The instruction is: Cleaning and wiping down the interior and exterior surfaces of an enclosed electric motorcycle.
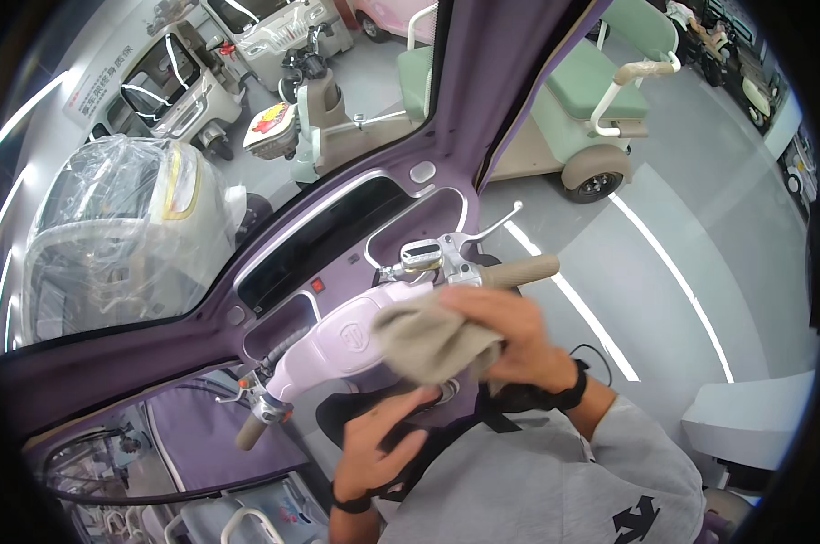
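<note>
My right hand (pixel 518 333) is closed on a folded beige cloth (pixel 437 336), which is slightly blurred and hangs over the right part of the lilac handlebar cover (pixel 335 343). My left hand (pixel 382 435) holds nothing; its fingers are apart, below the cloth and above my lap. The right handlebar grip (pixel 522 270), beige, lies just beyond my right hand, with a silver brake lever (pixel 495 224) beside it. At the lower left is the other beige grip (pixel 250 433). Behind the handlebar, a dark display panel (pixel 321 245) is set in the purple dashboard (pixel 348 268).
A purple cabin frame (pixel 461 129) and windshield surround the handlebar. Beyond the glass stand a plastic-wrapped vehicle (pixel 117 238) and a scooter (pixel 321 115). Outside the right opening is a green-seated three-wheeler (pixel 586 88). A purple door panel (pixel 219 435) lies at lower left.
</note>
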A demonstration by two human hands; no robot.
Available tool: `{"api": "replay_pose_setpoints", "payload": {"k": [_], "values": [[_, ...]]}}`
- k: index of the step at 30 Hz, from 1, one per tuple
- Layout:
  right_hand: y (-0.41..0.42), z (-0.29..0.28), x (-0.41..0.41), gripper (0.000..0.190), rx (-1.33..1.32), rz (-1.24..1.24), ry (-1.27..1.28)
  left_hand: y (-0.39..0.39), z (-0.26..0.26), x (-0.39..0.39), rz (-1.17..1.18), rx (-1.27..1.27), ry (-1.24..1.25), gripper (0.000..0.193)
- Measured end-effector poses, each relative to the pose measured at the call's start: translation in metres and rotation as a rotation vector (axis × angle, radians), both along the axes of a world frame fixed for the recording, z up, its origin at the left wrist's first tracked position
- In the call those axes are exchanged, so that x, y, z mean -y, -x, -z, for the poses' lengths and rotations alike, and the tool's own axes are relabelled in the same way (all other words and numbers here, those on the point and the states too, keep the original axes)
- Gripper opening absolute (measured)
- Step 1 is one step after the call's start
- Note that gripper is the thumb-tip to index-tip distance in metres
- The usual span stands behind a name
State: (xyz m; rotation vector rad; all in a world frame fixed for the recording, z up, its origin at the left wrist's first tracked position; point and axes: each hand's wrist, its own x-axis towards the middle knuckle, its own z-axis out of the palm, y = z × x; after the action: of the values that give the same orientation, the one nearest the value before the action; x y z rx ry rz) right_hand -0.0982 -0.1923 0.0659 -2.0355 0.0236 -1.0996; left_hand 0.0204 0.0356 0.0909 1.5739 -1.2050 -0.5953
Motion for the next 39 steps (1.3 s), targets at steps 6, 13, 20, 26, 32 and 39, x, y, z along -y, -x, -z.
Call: {"api": "replay_pose_setpoints", "payload": {"k": [6,13,20,26,32,39], "values": [[0.012,-0.011,0.064,0.05,-0.006,0.769,0.332,-0.094,0.011,-0.093,-0.887,0.586,-0.049,0.025],[-0.022,0.032,0.094,0.055,-0.401,0.564,0.392,-0.144,0.057,-0.136,-1.015,0.721,-0.411,0.03],[-0.024,0.029,0.083,0.05,-0.388,0.685,0.224,-0.135,0.064,-0.129,-1.12,0.816,-0.282,0.029],[-0.023,0.022,0.086,0.057,-0.374,0.704,0.195,-0.137,0.059,-0.13,-1.095,0.763,-0.28,0.031],[-0.021,0.024,0.09,0.06,-0.42,0.662,0.144,-0.135,0.042,-0.138,-0.907,0.675,-0.358,0.037],[-0.016,0.029,0.091,0.062,-0.408,0.646,0.124,-0.128,0.005,-0.102,-0.733,0.477,-0.354,0.046]]}}
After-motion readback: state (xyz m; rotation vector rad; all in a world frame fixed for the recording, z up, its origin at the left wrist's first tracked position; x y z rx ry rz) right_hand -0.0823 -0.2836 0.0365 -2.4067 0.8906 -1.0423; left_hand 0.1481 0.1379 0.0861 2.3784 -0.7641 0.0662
